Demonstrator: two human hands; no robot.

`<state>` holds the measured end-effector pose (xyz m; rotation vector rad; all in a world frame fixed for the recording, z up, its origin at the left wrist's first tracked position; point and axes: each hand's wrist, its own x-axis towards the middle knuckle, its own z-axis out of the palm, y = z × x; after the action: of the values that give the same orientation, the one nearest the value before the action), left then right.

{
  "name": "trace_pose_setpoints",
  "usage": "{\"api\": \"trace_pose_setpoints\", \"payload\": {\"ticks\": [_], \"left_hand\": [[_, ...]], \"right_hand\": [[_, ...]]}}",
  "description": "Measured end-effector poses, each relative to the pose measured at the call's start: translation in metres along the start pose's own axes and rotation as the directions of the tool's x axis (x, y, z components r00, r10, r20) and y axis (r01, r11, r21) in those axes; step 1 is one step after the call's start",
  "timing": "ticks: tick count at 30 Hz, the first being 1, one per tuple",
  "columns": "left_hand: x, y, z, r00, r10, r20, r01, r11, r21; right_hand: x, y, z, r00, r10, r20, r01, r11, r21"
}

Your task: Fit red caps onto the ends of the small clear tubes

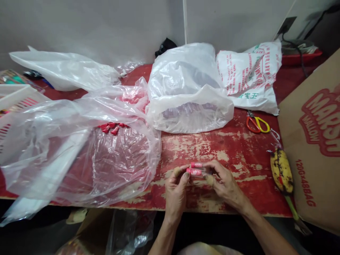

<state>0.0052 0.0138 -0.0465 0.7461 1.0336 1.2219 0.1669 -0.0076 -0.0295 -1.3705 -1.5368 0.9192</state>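
Note:
Both hands meet over the worn red table (228, 148) near its front edge. My left hand (176, 191) pinches the left end of two small clear tubes with pink caps (197, 169), and my right hand (224, 180) curls its fingers round their right end. The tubes lie side by side, roughly level. A few loose pink caps (111, 127) lie inside a big clear plastic bag (79, 152) spread to the left of the hands. A white translucent bag (188, 95) holding several clear tubes stands open behind the hands.
Orange and yellow scissors (257, 124) and a spotted banana (281, 171) lie at the right, beside a cardboard box (316, 141). A printed white bag (249, 78) sits at the back right. A white plastic basket (13, 106) stands at the far left.

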Motion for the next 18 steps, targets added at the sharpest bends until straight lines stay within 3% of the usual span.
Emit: {"api": "trace_pose_setpoints", "payload": {"ticks": [3,8,14,18], "left_hand": [[-0.0015,0.0028,-0.0002,1.0,-0.015,0.026,0.015,1.0,0.006],[-0.0001,0.0035,-0.0033,1.0,0.016,-0.02,-0.016,1.0,0.001],[0.0003,0.0017,-0.005,1.0,-0.02,-0.015,0.019,0.999,-0.036],[0.0005,0.0018,-0.0031,0.997,-0.018,-0.073,0.013,0.997,-0.079]], "right_hand": [[-0.0006,0.001,0.0024,0.993,0.114,-0.027,-0.113,0.993,0.041],[-0.0012,-0.0021,0.0023,0.994,-0.088,0.058,0.092,0.994,-0.06],[-0.0001,-0.0039,0.0033,0.998,0.033,0.061,-0.034,0.999,0.014],[-0.0005,-0.0038,0.0018,0.993,-0.055,0.101,0.059,0.997,-0.043]]}}
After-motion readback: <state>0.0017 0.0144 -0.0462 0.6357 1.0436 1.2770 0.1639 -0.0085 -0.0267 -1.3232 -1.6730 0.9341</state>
